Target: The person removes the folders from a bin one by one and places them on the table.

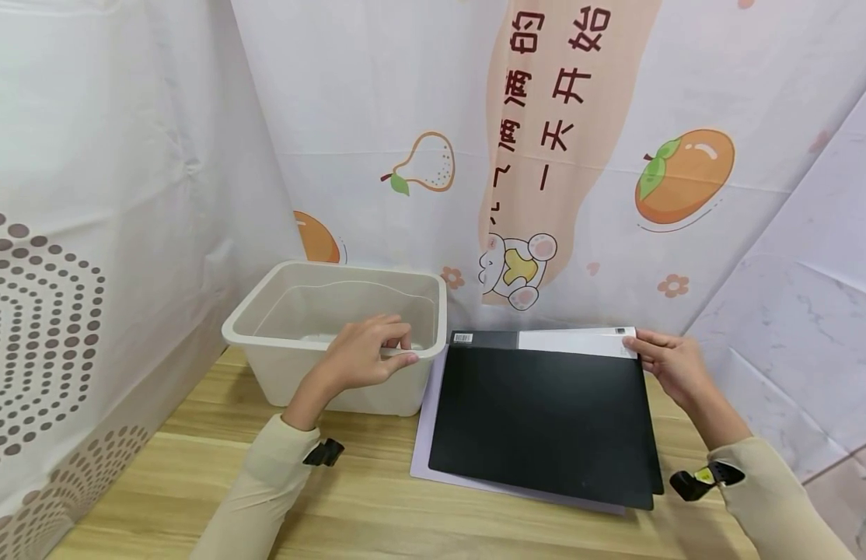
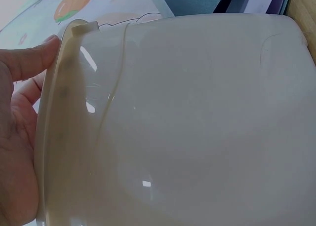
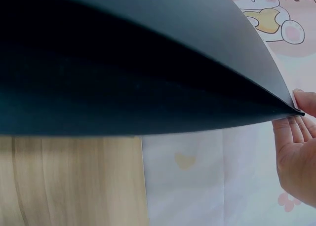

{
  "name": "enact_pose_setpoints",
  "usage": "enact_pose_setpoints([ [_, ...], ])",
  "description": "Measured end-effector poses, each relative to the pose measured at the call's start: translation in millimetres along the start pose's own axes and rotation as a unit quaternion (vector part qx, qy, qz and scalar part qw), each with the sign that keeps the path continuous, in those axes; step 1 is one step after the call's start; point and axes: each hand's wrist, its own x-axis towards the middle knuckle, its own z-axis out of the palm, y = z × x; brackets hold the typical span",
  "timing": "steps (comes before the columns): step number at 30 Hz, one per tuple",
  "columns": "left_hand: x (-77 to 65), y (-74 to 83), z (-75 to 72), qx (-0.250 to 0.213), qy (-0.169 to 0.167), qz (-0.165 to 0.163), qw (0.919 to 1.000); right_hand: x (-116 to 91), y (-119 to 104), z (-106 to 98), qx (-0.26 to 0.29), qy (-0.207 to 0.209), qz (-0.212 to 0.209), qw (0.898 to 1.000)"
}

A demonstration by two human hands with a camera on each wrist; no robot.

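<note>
My left hand (image 1: 363, 354) grips the front right rim of a beige plastic bin (image 1: 335, 274), with the thumb and fingers on either side of the edge. In the left wrist view the bin's smooth wall (image 2: 197, 117) fills most of the picture. My right hand (image 1: 674, 365) pinches the far right corner of a black folder (image 1: 538, 420) with a white label strip along its far edge. From the right wrist, the folder's covers (image 3: 148, 102) gape apart and meet at the pinched corner. Beneath the black folder lies a lilac folder (image 1: 424, 435), mostly covered.
Both lie on a wood-grain table (image 1: 377, 498), the bin left of the folders. A white printed curtain (image 1: 377, 101) hangs close behind them, and more curtain closes in both sides. In the left wrist view, blue and purple folder edges (image 2: 259, 0) show past the bin.
</note>
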Motion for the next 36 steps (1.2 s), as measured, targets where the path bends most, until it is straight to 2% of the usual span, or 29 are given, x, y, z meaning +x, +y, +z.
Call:
enact_pose_setpoints([
  [7,0.2,-0.4,1.1,-0.001,-0.002,-0.001,1.0,0.3,6.6,-2.7,-0.012,0.002,0.003,1.0],
  [19,1.0,1.0,-0.6,-0.006,-0.002,-0.003,1.0,2.8,11.0,-1.4,0.025,0.012,0.024,0.999],
  [36,1.0,0.1,0.5,-0.008,-0.001,-0.003,1.0,5.3,15.8,6.2,0.011,0.01,0.037,0.999],
])
